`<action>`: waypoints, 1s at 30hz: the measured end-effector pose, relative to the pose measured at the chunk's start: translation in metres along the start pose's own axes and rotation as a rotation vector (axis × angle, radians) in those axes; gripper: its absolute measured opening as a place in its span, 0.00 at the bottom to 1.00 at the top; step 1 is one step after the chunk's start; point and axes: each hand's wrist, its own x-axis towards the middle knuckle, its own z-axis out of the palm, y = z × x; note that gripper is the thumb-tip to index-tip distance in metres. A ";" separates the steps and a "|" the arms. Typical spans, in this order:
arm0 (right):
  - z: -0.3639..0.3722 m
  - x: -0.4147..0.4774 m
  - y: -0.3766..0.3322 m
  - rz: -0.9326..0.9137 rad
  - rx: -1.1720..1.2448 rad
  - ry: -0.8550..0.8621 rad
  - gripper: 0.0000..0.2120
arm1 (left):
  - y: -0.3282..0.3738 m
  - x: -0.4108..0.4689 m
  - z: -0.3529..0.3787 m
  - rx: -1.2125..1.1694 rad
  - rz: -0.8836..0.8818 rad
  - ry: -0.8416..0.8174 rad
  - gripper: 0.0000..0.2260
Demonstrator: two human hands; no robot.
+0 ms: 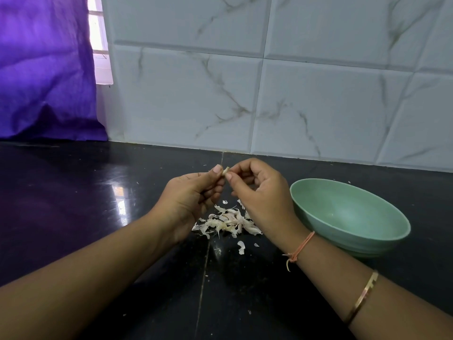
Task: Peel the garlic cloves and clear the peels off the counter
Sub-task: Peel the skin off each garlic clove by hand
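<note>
A small pale garlic clove (225,171) is held up above the black counter (98,217), pinched between both hands. My left hand (193,195) grips it from the left with thumb and fingertips. My right hand (259,192) pinches its right end, fingers curled. Below the hands lies a heap of whitish garlic peels (228,223) on the counter, with two loose peels (241,247) nearer to me.
A light green bowl (382,231) stands on the counter right of the peels; its visible inside looks empty. A white marbled tile wall (269,94) runs along the back. A purple curtain (44,69) hangs at the far left.
</note>
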 end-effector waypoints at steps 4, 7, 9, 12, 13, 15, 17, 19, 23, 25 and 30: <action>-0.001 0.001 0.004 -0.029 -0.057 0.010 0.07 | 0.000 0.000 0.001 -0.026 -0.030 -0.016 0.06; 0.000 -0.001 0.005 -0.026 -0.140 -0.032 0.06 | 0.002 0.000 -0.001 -0.095 -0.075 -0.008 0.06; 0.000 -0.003 0.006 -0.014 -0.205 -0.050 0.06 | 0.004 0.001 -0.002 -0.117 -0.091 0.005 0.07; -0.001 -0.001 0.009 -0.011 -0.256 -0.053 0.07 | 0.003 0.002 -0.002 -0.109 -0.090 0.019 0.08; -0.002 0.000 0.008 -0.013 -0.264 -0.052 0.06 | 0.003 0.002 -0.002 -0.102 -0.088 0.019 0.08; -0.003 0.002 0.008 -0.011 -0.264 -0.056 0.02 | 0.002 0.001 -0.001 -0.086 -0.083 0.017 0.08; -0.002 0.002 0.008 0.008 -0.217 -0.055 0.06 | 0.002 0.002 -0.002 -0.064 -0.079 0.017 0.08; -0.002 0.001 0.007 0.060 -0.098 -0.041 0.08 | 0.001 0.002 -0.002 -0.041 -0.074 0.013 0.08; -0.003 0.001 0.000 0.123 0.089 -0.063 0.04 | -0.001 0.002 -0.001 -0.021 -0.053 0.001 0.07; -0.003 0.001 0.000 0.104 0.122 -0.090 0.02 | -0.002 0.002 -0.001 -0.010 -0.038 -0.016 0.07; -0.005 0.000 -0.001 0.099 0.187 -0.086 0.06 | -0.004 0.002 -0.001 0.026 -0.016 -0.076 0.09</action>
